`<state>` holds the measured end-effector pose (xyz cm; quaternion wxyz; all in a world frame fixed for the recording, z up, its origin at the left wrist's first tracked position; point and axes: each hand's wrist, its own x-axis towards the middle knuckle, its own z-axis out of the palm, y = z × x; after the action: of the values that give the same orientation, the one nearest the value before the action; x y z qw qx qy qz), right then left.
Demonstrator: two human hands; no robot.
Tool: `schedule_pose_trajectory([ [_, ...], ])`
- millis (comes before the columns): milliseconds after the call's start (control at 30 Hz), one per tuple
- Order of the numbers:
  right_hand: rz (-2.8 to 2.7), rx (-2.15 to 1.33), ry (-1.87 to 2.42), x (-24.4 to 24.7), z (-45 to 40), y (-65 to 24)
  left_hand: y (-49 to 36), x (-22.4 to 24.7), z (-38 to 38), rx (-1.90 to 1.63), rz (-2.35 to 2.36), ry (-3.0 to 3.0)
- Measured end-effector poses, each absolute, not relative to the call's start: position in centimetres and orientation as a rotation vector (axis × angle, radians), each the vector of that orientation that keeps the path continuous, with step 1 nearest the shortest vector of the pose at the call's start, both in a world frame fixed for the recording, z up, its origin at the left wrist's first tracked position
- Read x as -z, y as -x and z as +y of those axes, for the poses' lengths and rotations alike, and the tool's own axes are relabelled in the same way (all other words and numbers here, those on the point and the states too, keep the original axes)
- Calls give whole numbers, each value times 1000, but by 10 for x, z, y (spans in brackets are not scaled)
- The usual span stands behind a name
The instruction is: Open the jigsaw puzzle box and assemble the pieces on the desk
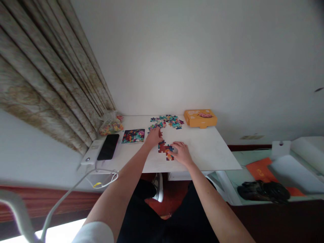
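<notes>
A small joined strip of reddish-brown and orange jigsaw pieces [162,147] lies near the middle of the white table. My right hand [182,153] rests at its right side, thumb and forefinger gripping the pieces' edge. Just beyond the strip, my left hand [154,136] has its fingers pinched on a brownish jigsaw piece [161,134], mostly hidden by the fingertips. Behind my left hand, several loose jigsaw pieces [175,121] in teal, pink and dark colours are spread near the wall. A colourful floral picture card [133,136] lies left of my left hand.
An orange puzzle box [200,118] stands at the back right of the white table [207,152]. At the left are a black phone [108,147], a white box [91,152], a clear plastic bag [111,125] and a white cable [102,185]. A lower glass shelf [236,162] holds things at right.
</notes>
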<state>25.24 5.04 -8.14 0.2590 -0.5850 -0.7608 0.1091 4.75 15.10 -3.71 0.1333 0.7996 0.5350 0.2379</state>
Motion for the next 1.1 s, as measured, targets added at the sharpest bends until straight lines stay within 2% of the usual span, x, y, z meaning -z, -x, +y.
schedule_pose_trajectory([
  [133, -1989, -309, 1540, 86, 46, -256, -35, 49, 112, -988, 1388, -2172],
  [367, -1932, -393, 1423, 92, 42, -262, -21, 72, 40, -1030, 1058, -2331],
  [700, -2003, -341, 1462, 92, 42, -260, -20, 73, 32, -1034, 943, -2300],
  [900, -2068, -300, 1497, 90, 40, -258, -18, 75, 34, -1157, 954, -2236],
  [1100, -2072, -307, 1487, 91, 41, -258, -21, 71, 32, -1048, 885, -2325],
])
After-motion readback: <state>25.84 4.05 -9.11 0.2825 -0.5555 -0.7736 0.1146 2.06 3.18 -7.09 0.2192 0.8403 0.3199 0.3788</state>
